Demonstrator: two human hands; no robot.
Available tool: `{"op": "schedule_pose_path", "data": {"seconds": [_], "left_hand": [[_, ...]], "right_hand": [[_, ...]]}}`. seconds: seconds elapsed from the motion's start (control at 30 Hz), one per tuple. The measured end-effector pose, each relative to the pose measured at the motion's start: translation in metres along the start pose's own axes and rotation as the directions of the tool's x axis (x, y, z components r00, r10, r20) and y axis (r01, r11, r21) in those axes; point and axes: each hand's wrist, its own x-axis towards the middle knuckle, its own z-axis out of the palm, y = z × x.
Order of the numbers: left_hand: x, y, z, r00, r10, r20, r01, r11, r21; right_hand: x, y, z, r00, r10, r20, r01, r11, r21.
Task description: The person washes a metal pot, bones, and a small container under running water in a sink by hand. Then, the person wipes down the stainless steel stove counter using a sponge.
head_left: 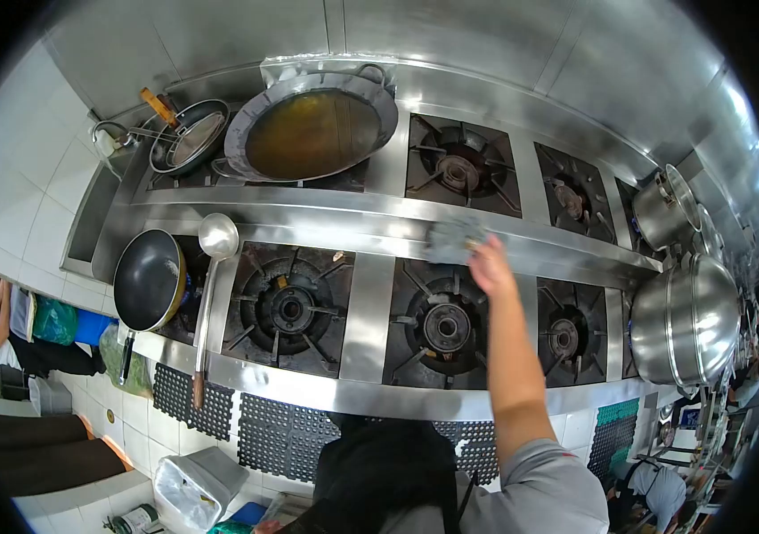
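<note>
My right hand reaches over the stove, its fingers closed on a grey cloth. The cloth lies against the raised steel ledge between the front and back burner rows; its outline is blurred. Below the hand is a front burner with a black grate. My left hand cannot be made out in the view. To the left, a long-handled ladle rests across the front row beside a black frying pan.
A wide pan of brownish liquid sits on the back left burners, beside a smaller pan with a strainer. Steel pots crowd the right end. A lined bin stands behind me. Other people are at both sides.
</note>
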Motion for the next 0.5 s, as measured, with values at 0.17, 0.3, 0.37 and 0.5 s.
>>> {"op": "schedule_pose_path", "data": {"seconds": [0.17,0.3,0.37,0.5], "left_hand": [[-0.002,0.001,0.008,1.000,-0.008,-0.005,0.007,0.999,-0.033],[-0.013,0.002,0.013,0.999,-0.013,-0.036,0.010,0.996,-0.093],[-0.022,0.000,0.014,0.998,-0.024,-0.056,0.017,0.991,-0.130],[-0.034,-0.008,0.018,0.995,-0.051,-0.086,0.033,0.980,-0.195]], "right_hand": [[-0.010,-0.038,-0.138,0.913,-0.367,-0.175,-0.083,0.254,-0.964],[0.003,0.009,-0.141,0.873,-0.482,0.075,-0.001,-0.156,-0.988],[0.012,0.028,-0.099,0.921,-0.390,-0.006,-0.066,-0.140,-0.988],[0.018,0.068,0.014,0.977,-0.187,0.102,0.067,-0.189,-0.980]]}}
